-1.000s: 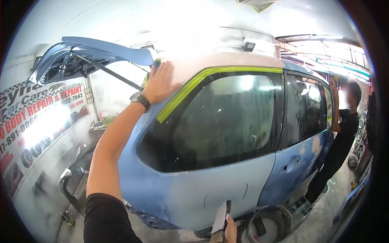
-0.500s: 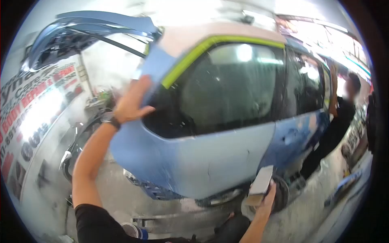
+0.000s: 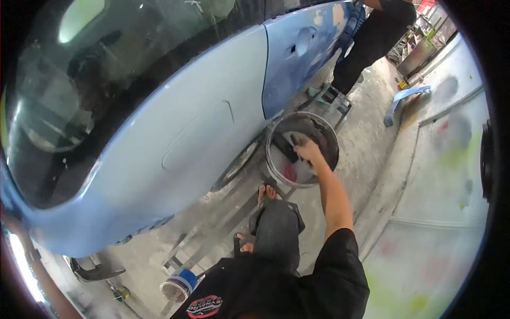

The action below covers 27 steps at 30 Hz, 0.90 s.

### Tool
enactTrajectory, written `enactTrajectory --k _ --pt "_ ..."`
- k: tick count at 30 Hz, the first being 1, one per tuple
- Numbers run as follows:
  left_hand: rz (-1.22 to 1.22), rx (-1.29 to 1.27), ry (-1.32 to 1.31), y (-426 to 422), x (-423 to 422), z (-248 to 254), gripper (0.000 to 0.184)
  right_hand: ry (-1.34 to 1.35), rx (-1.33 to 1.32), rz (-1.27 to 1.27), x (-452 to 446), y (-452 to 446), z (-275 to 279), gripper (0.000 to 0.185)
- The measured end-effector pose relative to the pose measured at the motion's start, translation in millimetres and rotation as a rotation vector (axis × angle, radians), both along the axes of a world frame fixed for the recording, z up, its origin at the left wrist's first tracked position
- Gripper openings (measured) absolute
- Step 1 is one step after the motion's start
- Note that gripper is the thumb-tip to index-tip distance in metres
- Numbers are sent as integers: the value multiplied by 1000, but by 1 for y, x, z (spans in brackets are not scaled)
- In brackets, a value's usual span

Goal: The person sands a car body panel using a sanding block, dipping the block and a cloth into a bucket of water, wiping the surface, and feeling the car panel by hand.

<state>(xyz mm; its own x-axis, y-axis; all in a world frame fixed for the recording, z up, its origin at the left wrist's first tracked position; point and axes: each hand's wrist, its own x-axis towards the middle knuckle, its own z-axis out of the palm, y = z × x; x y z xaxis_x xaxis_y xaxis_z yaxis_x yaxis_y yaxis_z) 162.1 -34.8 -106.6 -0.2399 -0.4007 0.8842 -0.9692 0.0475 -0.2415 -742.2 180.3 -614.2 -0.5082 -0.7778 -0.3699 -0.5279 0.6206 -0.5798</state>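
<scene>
My right hand [image 3: 307, 151] is down inside a large round bucket [image 3: 333, 139], its fingers closed round a dark, flat sanding block [image 3: 284, 147]. Pale, cloudy water and a reddish piece [image 3: 290, 172] show in the bucket below the hand. At the far left edge of the view, my left hand [image 3: 15, 224] is against the rear corner of the blue car [image 3: 79, 228]; its fingers are dark and hard to make out. A large pale grey patch [image 3: 202, 127] covers the car's side panel beside the bucket.
Another person in dark clothes [image 3: 366, 40] stands at the car's front door, near a small step stool [image 3: 340, 109]. A blue-and-white paint can [image 3: 178, 286] stands by a low metal frame [image 3: 183, 255]. A paint-smudged white panel [image 3: 435, 202] lines the right side.
My view has swung down and to the right. My right hand has moved with the block from beside the car into the bucket. The left hand stays at the car's rear corner.
</scene>
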Motion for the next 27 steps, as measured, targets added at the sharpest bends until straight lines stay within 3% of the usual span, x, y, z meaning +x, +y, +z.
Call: enactTrajectory --k 2,5,6,7,8,11,14,17,20,22,27 --pt "-22 -1 9 0 -4 6 75 250 157 121 26 -14 -17 74" --pt "-53 -5 48 13 -7 18 75 227 195 164 36 -16 -83 89" --pt "-74 9 71 17 -10 21 75 153 211 257 36 -16 -84 85" --pt "-92 9 93 27 -14 26 75 244 317 343 32 -16 -114 83" --pt "-114 22 127 35 -20 28 75 65 286 229 37 -12 -97 85" --pt "-157 40 216 45 -31 28 75 135 385 288 30 -21 -122 82" --pt "-22 34 170 50 -31 22 75 167 462 301 27 -31 -130 80" --pt "-122 398 468 61 -16 22 64 178 510 290 17 -41 -117 78" --pt "-210 144 346 50 -80 18 74 180 561 258 3 -40 -92 77" --pt "-387 93 462 47 -111 22 63 165 597 222 -5 -29 -64 76" --pt "-337 13 438 66 -131 25 61 112 589 84 -29 3 25 74"
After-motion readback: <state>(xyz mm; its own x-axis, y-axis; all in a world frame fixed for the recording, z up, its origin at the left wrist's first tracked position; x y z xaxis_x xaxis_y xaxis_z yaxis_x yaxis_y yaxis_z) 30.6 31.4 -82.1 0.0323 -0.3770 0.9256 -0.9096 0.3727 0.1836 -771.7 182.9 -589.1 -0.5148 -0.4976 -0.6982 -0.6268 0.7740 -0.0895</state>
